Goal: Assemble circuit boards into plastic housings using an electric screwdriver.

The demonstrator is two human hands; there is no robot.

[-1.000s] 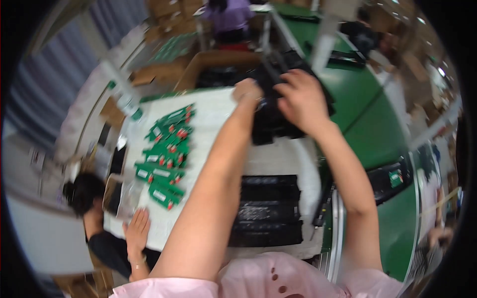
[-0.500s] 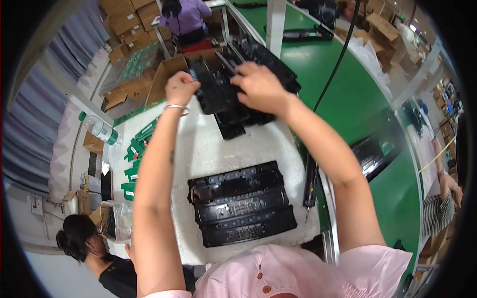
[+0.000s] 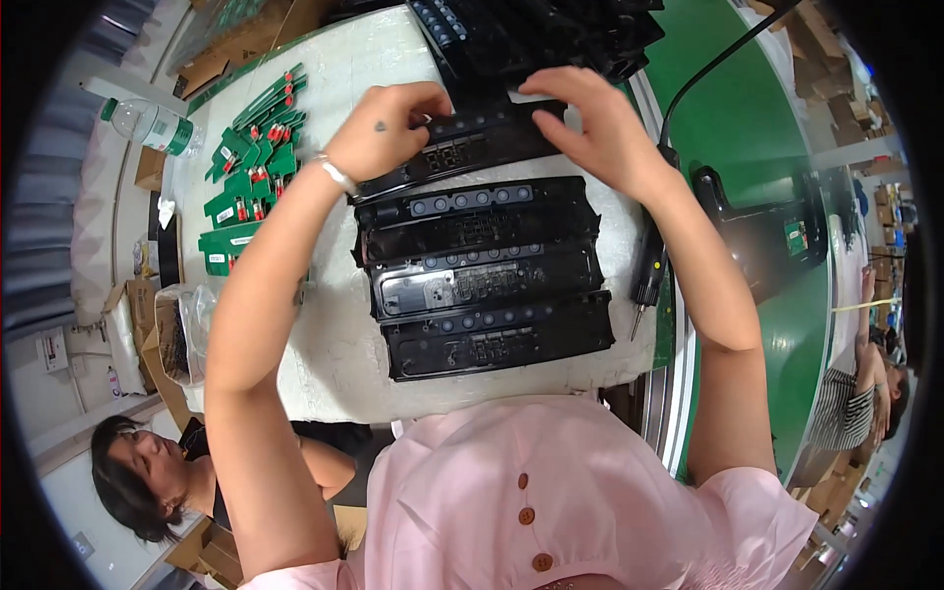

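A black plastic panel (image 3: 482,147) with a row of round buttons lies just beyond three similar black panels (image 3: 462,270) set in rows on the white work surface (image 3: 329,354). My left hand (image 3: 388,133) is closed at its left end, thumb and forefinger bent over the far edge. My right hand (image 3: 600,133) is by the right end, fingers and thumb spread apart with nothing between them. Past both hands is a pile of black panels (image 3: 551,39), some with button rows facing up. Whether the right fingertips touch the panel is hard to tell.
Small green boards (image 3: 251,182) with red parts lie at the left, beside a clear bottle (image 3: 147,126). A power screwdriver (image 3: 649,265) rests along the right edge. Beyond it a glossy black part (image 3: 757,226) is on the green bench. A person (image 3: 147,472) is at lower left.
Both hands have come back from the pile, bringing a panel that now lies beyond the three rows. The right hand has spread open. The whole view has shifted.
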